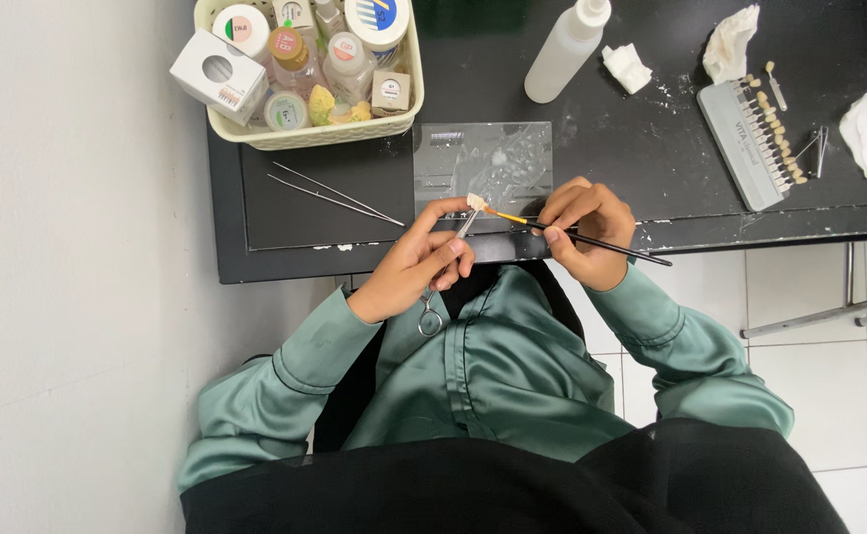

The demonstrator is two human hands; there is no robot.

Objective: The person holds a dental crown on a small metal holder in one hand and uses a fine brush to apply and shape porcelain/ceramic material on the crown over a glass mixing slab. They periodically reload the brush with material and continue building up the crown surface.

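Observation:
My left hand grips metal forceps with ring handles; their tip holds a small cream tooth-shaped piece just over the table's front edge. My right hand pinches a thin black brush with a yellow ferrule. The brush tip touches the cream piece from the right. Right behind both hands, a clear glass slab with white smears lies on the black table.
A cream basket of small jars and bottles stands at the back left. Long metal tweezers lie left of the slab. A white squeeze bottle, tissue wads, a grey tooth shade guide and a small metal tool sit to the right.

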